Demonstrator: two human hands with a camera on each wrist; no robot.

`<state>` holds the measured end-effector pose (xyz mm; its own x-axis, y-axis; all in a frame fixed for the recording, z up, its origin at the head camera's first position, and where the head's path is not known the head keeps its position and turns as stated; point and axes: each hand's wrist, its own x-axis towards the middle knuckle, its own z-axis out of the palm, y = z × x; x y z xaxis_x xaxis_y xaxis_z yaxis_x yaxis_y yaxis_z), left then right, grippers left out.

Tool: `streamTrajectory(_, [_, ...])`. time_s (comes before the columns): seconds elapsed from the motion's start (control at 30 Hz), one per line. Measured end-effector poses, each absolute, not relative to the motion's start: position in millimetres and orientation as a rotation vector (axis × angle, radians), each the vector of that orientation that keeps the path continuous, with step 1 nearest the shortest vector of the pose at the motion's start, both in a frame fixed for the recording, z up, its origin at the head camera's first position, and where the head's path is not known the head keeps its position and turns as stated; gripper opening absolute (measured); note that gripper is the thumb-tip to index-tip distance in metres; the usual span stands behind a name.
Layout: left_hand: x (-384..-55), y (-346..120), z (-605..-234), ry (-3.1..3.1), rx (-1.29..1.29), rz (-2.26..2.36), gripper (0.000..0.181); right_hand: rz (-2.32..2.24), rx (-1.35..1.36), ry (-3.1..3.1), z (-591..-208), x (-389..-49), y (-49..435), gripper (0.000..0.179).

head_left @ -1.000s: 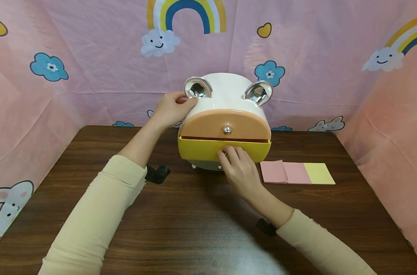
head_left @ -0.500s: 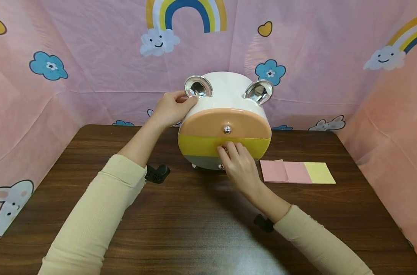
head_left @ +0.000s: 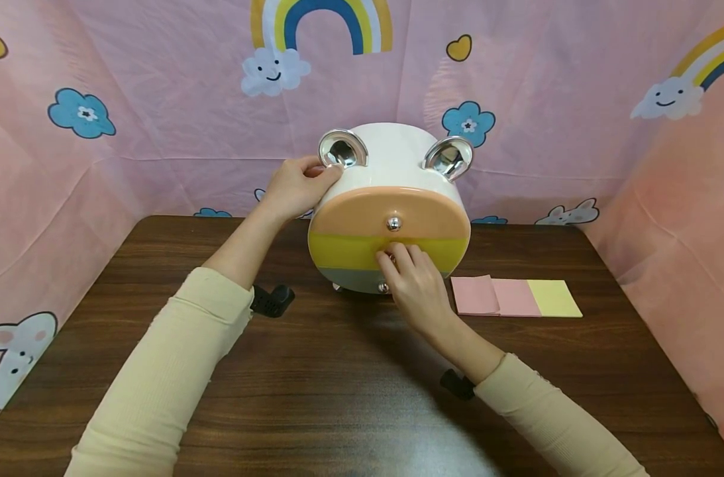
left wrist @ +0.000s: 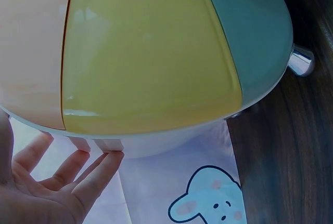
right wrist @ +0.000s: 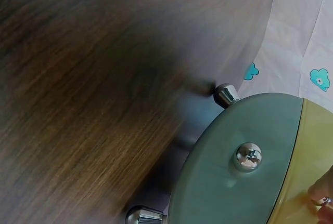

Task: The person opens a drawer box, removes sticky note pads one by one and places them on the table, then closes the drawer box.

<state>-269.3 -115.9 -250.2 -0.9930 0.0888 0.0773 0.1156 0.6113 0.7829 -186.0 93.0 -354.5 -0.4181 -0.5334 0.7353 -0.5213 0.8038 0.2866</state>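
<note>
Your left hand [head_left: 299, 189] reaches up and forward from a cream sleeve [head_left: 159, 371], thumb toward the near side. Its fingers are spread and nearly straight, their tips touching the side of the white drawer cabinet [head_left: 395, 156]. Just above the thumb tip is a silver ear [head_left: 342, 149]; in the left wrist view the yellow drawer [left wrist: 145, 57] lies past the fingertips, across the shell's rim.

Your right hand [head_left: 420, 291] comes in from the lower right, back uppermost, forearm slanting inward, fingers bent over and pinching the small silver knob [right wrist: 324, 201] of that drawer. The drawer front sits flush, extending to both sides of these fingertips. Directly above them is the orange drawer [head_left: 350, 215] with its upper knob [head_left: 394, 224]; just below them lie the green drawer [head_left: 350, 278] and its lower knob [right wrist: 248, 156].

To the right of the right fingers, on the dark wooden table [head_left: 314, 397], lie pink paper pads [head_left: 517, 297] and a yellow paper pad [head_left: 554, 298].
</note>
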Motion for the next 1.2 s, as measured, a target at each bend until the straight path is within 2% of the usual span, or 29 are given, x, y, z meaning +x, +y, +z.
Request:
streamTrajectory(0.53, [-269.6, -115.9, -250.9, -2.785, -0.172, -1.352, 0.050, -0.051, 0.809, -2.050, -355.6, -183.8, 100.1, 0.018])
streamTrajectory(0.7, [-268.7, -116.3, -250.4, -2.781, -0.176, -1.368, 0.050, -0.065, 0.873, -2.037, -357.8, -175.7, 103.8, 0.020])
streamTrajectory(0.93, [-269.2, -116.9, -250.4, -2.783, -0.174, -1.369, 0.052, -0.148, 0.967, -2.047, -365.9, -171.3, 107.5, 0.015])
streamTrajectory(1.2, [-270.0, -116.2, -251.4, -2.770, -0.175, -1.358, 0.049, -0.215, 1.025, -2.050, -373.1, -173.3, 107.4, 0.032])
